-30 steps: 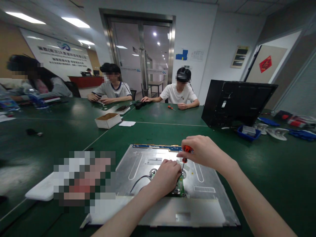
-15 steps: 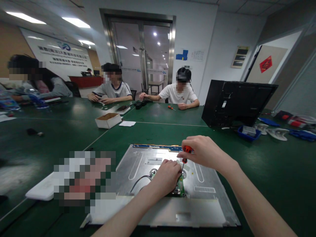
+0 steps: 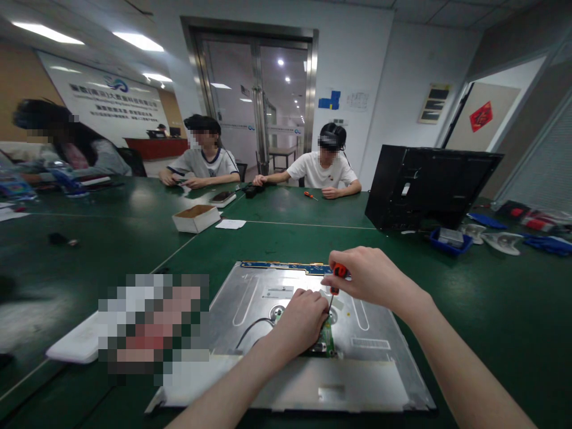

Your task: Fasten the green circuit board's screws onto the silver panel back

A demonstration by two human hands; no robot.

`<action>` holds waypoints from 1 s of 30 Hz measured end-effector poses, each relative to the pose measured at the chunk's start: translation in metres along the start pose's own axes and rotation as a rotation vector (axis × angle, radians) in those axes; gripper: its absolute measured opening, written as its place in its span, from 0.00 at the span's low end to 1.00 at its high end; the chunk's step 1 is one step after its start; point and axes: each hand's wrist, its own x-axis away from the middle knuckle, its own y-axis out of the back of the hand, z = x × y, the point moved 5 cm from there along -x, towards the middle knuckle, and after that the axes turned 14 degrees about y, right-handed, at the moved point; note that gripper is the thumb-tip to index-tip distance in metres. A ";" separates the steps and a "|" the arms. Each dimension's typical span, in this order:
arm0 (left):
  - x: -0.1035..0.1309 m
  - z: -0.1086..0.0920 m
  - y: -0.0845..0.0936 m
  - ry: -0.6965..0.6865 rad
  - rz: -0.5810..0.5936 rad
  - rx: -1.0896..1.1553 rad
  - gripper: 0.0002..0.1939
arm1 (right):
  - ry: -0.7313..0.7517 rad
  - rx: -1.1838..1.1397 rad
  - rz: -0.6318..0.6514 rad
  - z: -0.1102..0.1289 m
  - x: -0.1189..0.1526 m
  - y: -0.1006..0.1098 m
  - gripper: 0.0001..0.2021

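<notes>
A silver metal panel (image 3: 286, 381) lies flat on the green table, with a blue circuit strip (image 3: 272, 267) along its far edge. My right hand (image 3: 364, 271) grips a red and black screwdriver (image 3: 339, 271), whose shaft points down at a green circuit board (image 3: 329, 342) near the panel's middle. My left hand (image 3: 304, 319) rests over that board beside the screwdriver tip, its fingers bent together; whatever is under them is hidden. A black cable (image 3: 250, 328) curves across the panel left of the board.
A black monitor casing (image 3: 429, 185) stands at the back right, beside a blue tray (image 3: 450, 241). An open white box (image 3: 196, 219) and a paper slip (image 3: 230, 224) lie beyond the panel. A white object (image 3: 74, 345) is at left. Three people sit across the table.
The screwdriver handle has turned slightly in my right hand. My left hand holds its place. Across the table, one person's hand has lowered near a black object.
</notes>
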 end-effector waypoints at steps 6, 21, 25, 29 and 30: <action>0.000 0.000 -0.001 -0.003 -0.012 -0.002 0.07 | -0.005 -0.019 0.027 0.001 0.000 -0.001 0.11; 0.000 -0.001 0.001 0.009 -0.009 0.002 0.06 | 0.006 -0.026 0.033 0.002 0.000 -0.002 0.05; 0.000 0.000 0.000 0.008 -0.025 -0.001 0.06 | 0.037 -0.075 0.012 0.005 0.001 -0.001 0.05; -0.001 -0.001 -0.001 0.008 -0.023 -0.028 0.06 | -0.006 0.012 0.032 0.002 -0.001 -0.004 0.10; -0.001 -0.001 -0.001 0.005 -0.020 -0.033 0.06 | -0.020 0.037 0.045 0.001 -0.001 -0.005 0.11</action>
